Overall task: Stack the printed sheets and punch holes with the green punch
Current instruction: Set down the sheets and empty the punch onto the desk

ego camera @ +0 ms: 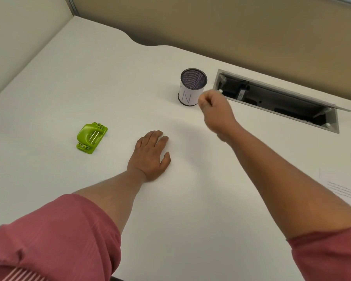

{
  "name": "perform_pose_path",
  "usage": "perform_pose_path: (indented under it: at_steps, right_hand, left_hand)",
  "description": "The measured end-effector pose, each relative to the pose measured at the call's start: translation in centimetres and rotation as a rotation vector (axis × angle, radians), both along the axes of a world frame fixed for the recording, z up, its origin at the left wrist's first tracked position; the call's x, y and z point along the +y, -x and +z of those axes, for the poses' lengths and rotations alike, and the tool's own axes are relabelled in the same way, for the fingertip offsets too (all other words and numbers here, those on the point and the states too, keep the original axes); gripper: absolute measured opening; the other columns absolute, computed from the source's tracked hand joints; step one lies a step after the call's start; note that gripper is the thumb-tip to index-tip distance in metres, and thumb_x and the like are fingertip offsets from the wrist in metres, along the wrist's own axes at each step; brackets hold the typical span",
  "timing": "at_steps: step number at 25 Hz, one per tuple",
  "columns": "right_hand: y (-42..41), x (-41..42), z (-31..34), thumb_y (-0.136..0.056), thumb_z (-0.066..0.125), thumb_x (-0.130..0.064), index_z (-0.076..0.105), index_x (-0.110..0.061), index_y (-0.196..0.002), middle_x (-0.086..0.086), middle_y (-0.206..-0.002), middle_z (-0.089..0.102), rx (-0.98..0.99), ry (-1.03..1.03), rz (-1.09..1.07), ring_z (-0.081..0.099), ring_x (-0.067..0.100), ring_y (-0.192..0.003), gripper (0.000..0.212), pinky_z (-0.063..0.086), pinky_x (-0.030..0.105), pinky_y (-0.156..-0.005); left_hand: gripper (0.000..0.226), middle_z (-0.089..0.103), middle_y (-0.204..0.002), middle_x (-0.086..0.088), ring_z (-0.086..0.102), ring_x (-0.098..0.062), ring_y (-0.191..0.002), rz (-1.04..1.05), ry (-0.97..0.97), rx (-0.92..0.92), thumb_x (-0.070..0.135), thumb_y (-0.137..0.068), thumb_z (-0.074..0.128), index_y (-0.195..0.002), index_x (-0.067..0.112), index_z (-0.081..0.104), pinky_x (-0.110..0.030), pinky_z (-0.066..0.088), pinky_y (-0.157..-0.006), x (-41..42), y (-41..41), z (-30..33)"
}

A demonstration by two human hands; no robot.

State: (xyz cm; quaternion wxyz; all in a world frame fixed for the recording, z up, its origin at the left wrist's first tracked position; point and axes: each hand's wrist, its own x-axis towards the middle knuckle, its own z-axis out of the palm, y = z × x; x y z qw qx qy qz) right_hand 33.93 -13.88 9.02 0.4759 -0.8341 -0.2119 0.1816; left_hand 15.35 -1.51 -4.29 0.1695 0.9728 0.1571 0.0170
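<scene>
While the left hand (pixel 150 155) is laid flat on the white desk (pixel 89 88), fingers extended and empty, the right hand (pixel 216 112) is curled into a blurred fist beside the mesh cup (pixel 193 87). The green punch (pixel 91 137) is seen left of the flat hand; printed sheets (pixel 344 189) are at the right edge.

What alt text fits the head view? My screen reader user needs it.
A person's left hand lies flat on a white desk while the right hand, fingers curled, hovers beside a mesh cup; a green punch sits untouched left of both.
</scene>
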Motion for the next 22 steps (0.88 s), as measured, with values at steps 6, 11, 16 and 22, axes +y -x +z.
perform_pose_path:
  at_steps: [6,11,16,22]
  right_hand:
    - [-6.5,4.7,0.5,-0.097,0.048,-0.008,0.057,-0.016,-0.084,-0.011,-0.080,0.055,-0.055,-0.009,-0.124,0.048,0.005,-0.071,0.017,0.040,0.021,-0.062]
    - [-9.4,6.3,-0.7,-0.097,0.053,-0.013,0.064,-0.019,-0.081,-0.008,-0.087,0.062,-0.082,0.072,-0.136,0.057,0.016,-0.087,0.019,0.048,0.030,-0.074]
    - [-10.0,6.5,-1.7,-0.089,0.066,-0.010,0.067,-0.020,-0.072,-0.007,-0.074,0.065,-0.049,0.085,-0.124,0.059,0.012,-0.075,0.019,0.047,0.026,-0.065]
    - [-9.1,6.4,-2.1,-0.089,0.063,-0.007,0.070,-0.019,-0.088,-0.010,-0.076,0.062,-0.034,-0.013,-0.154,0.057,0.007,-0.072,0.014,0.048,0.022,-0.068]
  left_hand:
    - [0.055,0.040,-0.154,-0.004,0.030,-0.027,-0.146,0.005,-0.008,-0.001,0.045,-0.093,0.038,-0.141,0.019,0.045,-0.043,0.025,-0.117,0.1,-0.1,-0.4]
    - [0.055,0.038,-0.156,-0.004,0.029,-0.026,-0.147,0.003,-0.009,0.006,0.044,-0.094,0.040,-0.143,0.020,0.044,-0.041,0.022,-0.118,0.1,-0.2,-0.4]
    - [0.055,0.040,-0.155,-0.004,0.030,-0.026,-0.147,0.005,-0.016,0.014,0.043,-0.094,0.041,-0.143,0.020,0.045,-0.042,0.025,-0.117,0.2,-0.2,-0.4]
    - [0.055,0.040,-0.155,-0.005,0.031,-0.027,-0.146,0.007,-0.016,0.013,0.043,-0.094,0.042,-0.143,0.019,0.046,-0.044,0.027,-0.117,0.2,-0.3,-0.3]
